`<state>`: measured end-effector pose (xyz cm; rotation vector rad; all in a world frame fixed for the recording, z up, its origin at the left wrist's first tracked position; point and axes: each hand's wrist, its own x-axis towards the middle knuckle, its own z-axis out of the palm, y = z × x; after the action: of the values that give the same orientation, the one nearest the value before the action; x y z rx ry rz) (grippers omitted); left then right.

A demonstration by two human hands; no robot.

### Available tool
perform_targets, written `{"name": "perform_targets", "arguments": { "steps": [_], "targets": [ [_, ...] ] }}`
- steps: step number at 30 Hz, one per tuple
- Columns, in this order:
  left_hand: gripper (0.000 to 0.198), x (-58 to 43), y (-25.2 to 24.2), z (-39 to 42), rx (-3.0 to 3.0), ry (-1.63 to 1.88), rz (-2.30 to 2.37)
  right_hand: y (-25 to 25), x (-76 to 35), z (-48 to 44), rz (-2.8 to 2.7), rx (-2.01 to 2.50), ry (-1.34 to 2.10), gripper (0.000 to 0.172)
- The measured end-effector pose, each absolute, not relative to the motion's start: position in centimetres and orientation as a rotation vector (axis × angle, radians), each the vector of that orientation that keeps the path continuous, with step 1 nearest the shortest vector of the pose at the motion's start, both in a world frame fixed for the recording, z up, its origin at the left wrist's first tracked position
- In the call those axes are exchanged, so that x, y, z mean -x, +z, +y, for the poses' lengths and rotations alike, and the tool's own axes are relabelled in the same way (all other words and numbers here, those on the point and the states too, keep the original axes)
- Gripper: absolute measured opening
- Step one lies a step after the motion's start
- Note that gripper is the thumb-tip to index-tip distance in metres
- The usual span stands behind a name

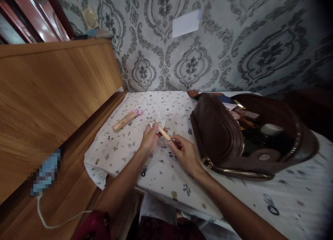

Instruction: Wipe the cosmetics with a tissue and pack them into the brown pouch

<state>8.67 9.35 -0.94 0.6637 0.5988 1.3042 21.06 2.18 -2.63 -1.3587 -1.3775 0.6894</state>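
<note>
My left hand (149, 139) is closed around a crumpled white tissue (161, 122), pressing it to the far end of a slim beige stick (164, 133) that looks like a cosmetic tube. The stick's near end is silvery, and my right hand (184, 152) pinches it there between thumb and fingers. Both hands are held over the middle of the patterned cloth. To the left of them lies a beige squeeze tube (126, 121) with a pink cap. The stick's far tip is partly hidden by the tissue and my left fingers.
An unzipped brown leather bag (215, 125) stands on the right, with a white-lidded container (271, 129) and other items inside. White printed cloth (179, 177) covers the table. A wooden panel (57, 84) borders the left, where a phone-like object (46, 172) trails a white cable.
</note>
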Motion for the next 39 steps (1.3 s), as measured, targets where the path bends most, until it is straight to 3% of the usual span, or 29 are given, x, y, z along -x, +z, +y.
{"name": "perform_targets", "arguments": {
  "steps": [3,8,14,21,32,39],
  "targets": [
    [0.026,-8.5,-1.0,9.5,-0.655,1.331,0.599,-2.8,-20.8,2.2,-1.333,1.311,0.832,0.033],
    [0.027,-8.1,-0.6,9.8,-0.680,1.367,0.616,-2.9,-20.6,2.5,-1.082,1.122,1.383,0.050],
    [0.024,-8.1,-0.1,9.6,-0.616,1.280,0.595,-2.3,-20.8,2.6,-0.885,0.993,1.618,0.053],
    [0.030,-8.4,-0.8,8.9,-0.733,1.013,0.574,-2.0,-20.9,2.6,-0.856,1.001,1.566,0.055],
    [0.029,-8.9,-1.1,9.2,-0.692,1.164,0.582,-3.4,-20.9,3.0,-1.187,1.260,1.050,0.045],
    [0.032,-8.5,-0.6,9.2,-0.675,1.164,0.616,-2.7,-20.8,2.7,-0.914,0.977,1.586,0.050]
  ]
}}
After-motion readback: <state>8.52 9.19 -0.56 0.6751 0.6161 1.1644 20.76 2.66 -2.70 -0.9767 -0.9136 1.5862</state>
